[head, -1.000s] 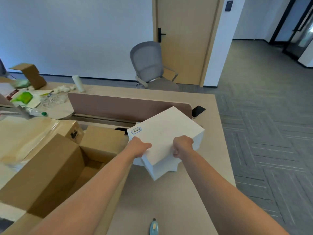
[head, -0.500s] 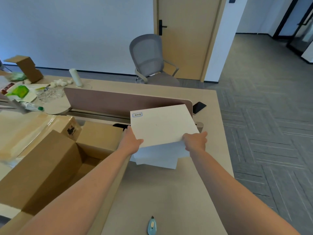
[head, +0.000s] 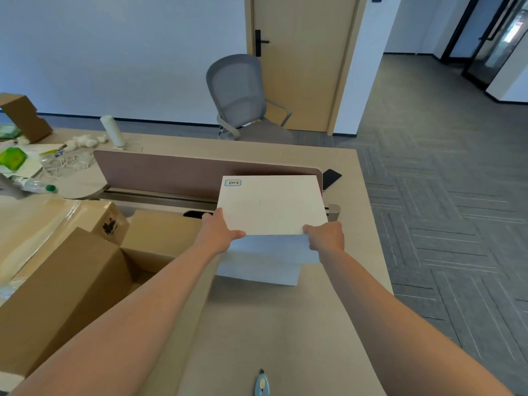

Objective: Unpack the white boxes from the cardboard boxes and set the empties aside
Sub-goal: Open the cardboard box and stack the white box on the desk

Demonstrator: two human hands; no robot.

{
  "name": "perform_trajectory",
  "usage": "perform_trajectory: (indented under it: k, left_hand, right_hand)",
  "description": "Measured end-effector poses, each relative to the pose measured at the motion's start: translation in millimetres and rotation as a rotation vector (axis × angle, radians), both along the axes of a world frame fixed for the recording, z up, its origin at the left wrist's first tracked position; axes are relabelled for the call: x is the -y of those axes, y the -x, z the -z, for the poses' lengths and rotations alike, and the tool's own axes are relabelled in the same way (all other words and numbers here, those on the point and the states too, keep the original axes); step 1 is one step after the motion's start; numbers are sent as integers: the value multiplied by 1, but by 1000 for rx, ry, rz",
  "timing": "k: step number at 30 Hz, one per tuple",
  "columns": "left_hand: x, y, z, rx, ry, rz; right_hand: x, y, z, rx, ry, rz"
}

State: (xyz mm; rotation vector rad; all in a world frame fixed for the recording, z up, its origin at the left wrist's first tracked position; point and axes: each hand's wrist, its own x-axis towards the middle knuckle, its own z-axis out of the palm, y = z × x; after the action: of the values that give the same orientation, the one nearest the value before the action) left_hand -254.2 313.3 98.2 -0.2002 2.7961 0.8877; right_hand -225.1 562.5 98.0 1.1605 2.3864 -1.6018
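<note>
in the middle of the frame both hands hold a white box (head: 271,207); it is flat and square, with a smooth matte top and sharp straight edges, and a small blue-framed label (head: 233,182) sits at its far left corner; the left hand (head: 221,232) grips the near left corner, thumb laid on top; the right hand (head: 325,235) grasps the near right corner, fingers curled round the edge; under it lies a second white box (head: 263,267), a little turned, so that its near side shows below the first; if the two touch i cannot tell.

at the left of the frame stands an open cardboard box (head: 71,281), brown and rough, flaps raised; its right flap is just beside the left forearm.

the desk (head: 257,324) is a smooth beige board; its right edge runs straight down the frame, near the right hand, and beyond it is grey carpet floor (head: 443,224) with a line pattern; behind the white box a low brown divider panel (head: 171,172) with a rounded corner closes the far side; a dark phone (head: 331,178) lies past its right end; a small pale blue knife (head: 262,384) lies at the bottom of the frame, well apart from the boxes, with bare desk between; a grey mesh chair (head: 243,95) stands beyond the desk.
</note>
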Motion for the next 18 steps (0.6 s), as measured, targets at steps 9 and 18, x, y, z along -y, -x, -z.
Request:
perform_trajectory:
  k: [9, 18]
  left_hand:
    - [24, 28, 0, -14, 95, 76]
    - [36, 33, -10, 7, 170, 98]
  right_hand:
    - [25, 8, -2, 60, -128, -69]
    - [37, 16, 1, 68, -173, -91]
